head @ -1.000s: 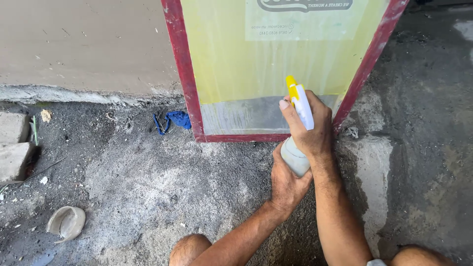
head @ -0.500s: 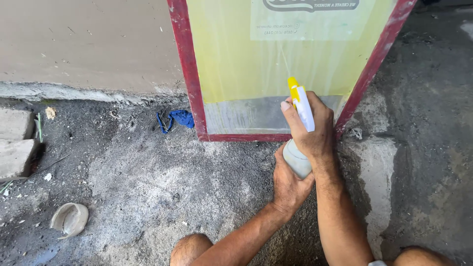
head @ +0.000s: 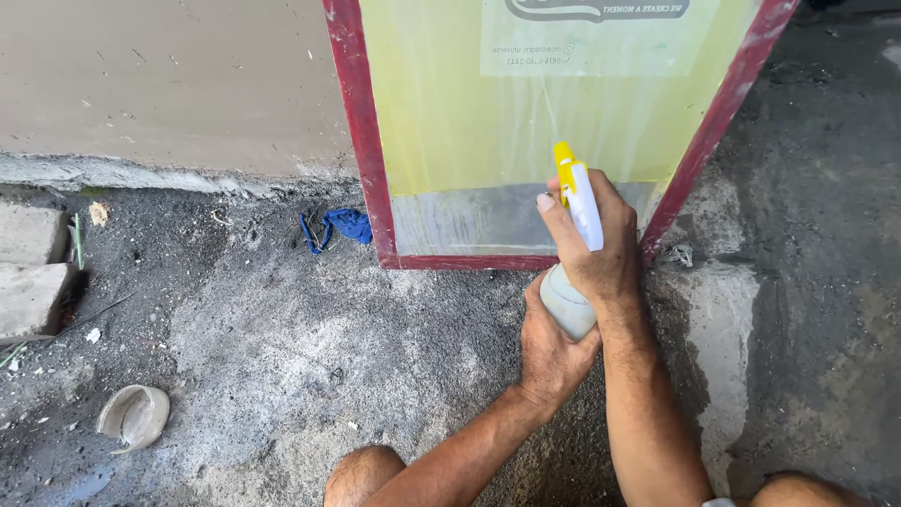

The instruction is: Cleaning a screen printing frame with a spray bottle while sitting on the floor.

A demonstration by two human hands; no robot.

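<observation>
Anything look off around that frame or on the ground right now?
The red frame stands tilted, not square. Thin wet streaks run down its yellow mesh above the spray bottle. A blue rag lies crumpled beside the frame, and a broken cup lies on the dirty ground.

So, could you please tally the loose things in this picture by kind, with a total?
Spray bottle, held by both hands (right hand on the trigger, left hand under the base): 1
Red-framed screen: 1
Blue rag: 1
Bricks: 2
Broken cup: 1
Total: 6
</observation>
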